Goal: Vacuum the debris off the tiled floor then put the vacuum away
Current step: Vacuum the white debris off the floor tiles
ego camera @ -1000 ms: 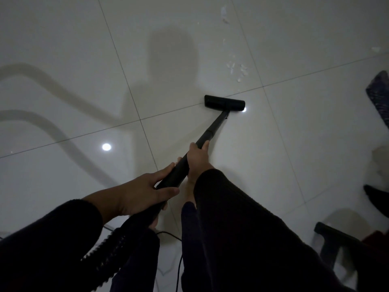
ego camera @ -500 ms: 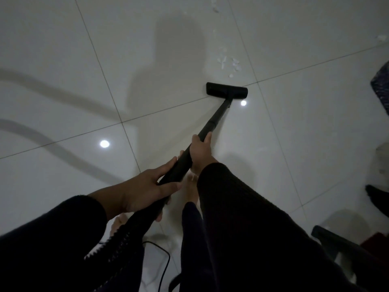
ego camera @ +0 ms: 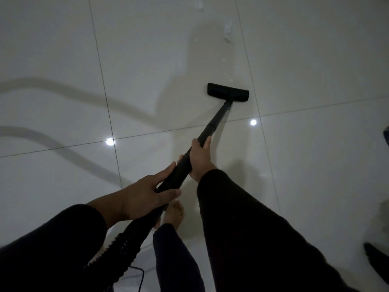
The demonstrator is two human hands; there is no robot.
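Note:
A black vacuum wand (ego camera: 212, 126) runs from my hands up to a flat black floor head (ego camera: 228, 92) resting on the pale tiled floor (ego camera: 147, 60). My right hand (ego camera: 200, 159) is wrapped around the wand higher up. My left hand (ego camera: 147, 194) grips its lower end, where the ribbed hose (ego camera: 124, 243) begins. Small white scraps of debris (ego camera: 227, 31) lie on the tile beyond the head, with more debris (ego camera: 199, 6) near the top edge.
A thin black cord (ego camera: 141, 277) trails on the floor at the bottom. A bare foot (ego camera: 173, 213) stands under the wand. Dark objects sit at the right edge, one low (ego camera: 376, 262) and one higher (ego camera: 386, 138). Two ceiling-light reflections glare on the tiles.
The floor head has been pushed forward past the tile joint, over the spot where the nearest scraps lay. Both hands moved forward with the wand, and I stepped ahead.

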